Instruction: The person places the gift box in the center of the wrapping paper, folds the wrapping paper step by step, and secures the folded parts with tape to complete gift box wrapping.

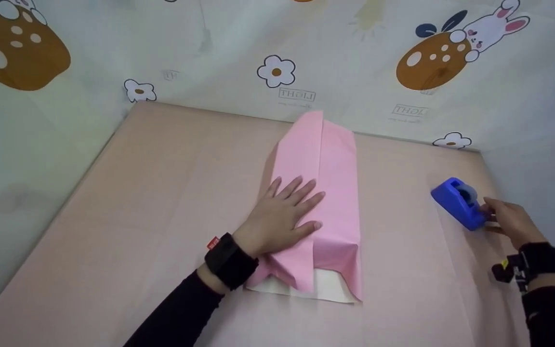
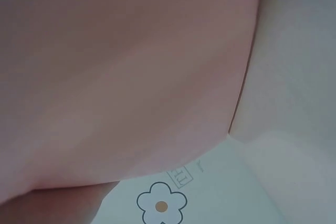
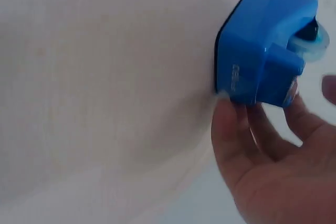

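A pink paper wrapping (image 1: pixel 337 193) lies lengthwise on the table, folded into a long raised shape with a seam along its top. White paper (image 1: pixel 330 284) shows at its near end, where the pink edges stand loose; what it covers is hidden. My left hand (image 1: pixel 282 217) lies flat on the left part of the wrapping, fingers spread. To the right is a blue tape dispenser (image 1: pixel 458 205) with a clear tape roll (image 1: pixel 467 194). My right hand (image 3: pixel 283 166) touches the dispenser's near end with its fingertips, and the thumb stands apart from it.
The pale pink tabletop (image 1: pixel 162 193) runs back to a patterned cloth wall (image 1: pixel 219 48) with flowers and rabbits. More cloth stands along the left side and the right side. The table's cover (image 1: pixel 470 284) has creases near the right edge.
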The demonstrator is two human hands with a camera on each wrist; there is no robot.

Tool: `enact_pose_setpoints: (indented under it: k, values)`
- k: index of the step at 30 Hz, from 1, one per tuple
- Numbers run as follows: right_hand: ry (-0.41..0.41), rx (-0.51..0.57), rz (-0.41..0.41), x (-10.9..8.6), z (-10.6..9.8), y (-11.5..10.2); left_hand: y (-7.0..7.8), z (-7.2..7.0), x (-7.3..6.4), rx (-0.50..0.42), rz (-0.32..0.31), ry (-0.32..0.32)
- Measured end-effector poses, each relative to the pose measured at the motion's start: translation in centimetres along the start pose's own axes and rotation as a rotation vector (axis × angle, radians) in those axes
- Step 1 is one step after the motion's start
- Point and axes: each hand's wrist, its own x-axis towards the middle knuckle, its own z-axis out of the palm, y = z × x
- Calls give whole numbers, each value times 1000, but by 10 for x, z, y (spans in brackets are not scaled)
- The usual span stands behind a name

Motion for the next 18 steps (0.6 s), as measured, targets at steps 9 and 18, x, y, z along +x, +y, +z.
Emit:
enact_pose_setpoints:
  k: [9,18]
  values:
    - [-73,177,52,-3,-10,6,0,0,-1,5,2,3]
    - [-110,510,75,-6,-18,19,0,1,-1,-5,10,10]
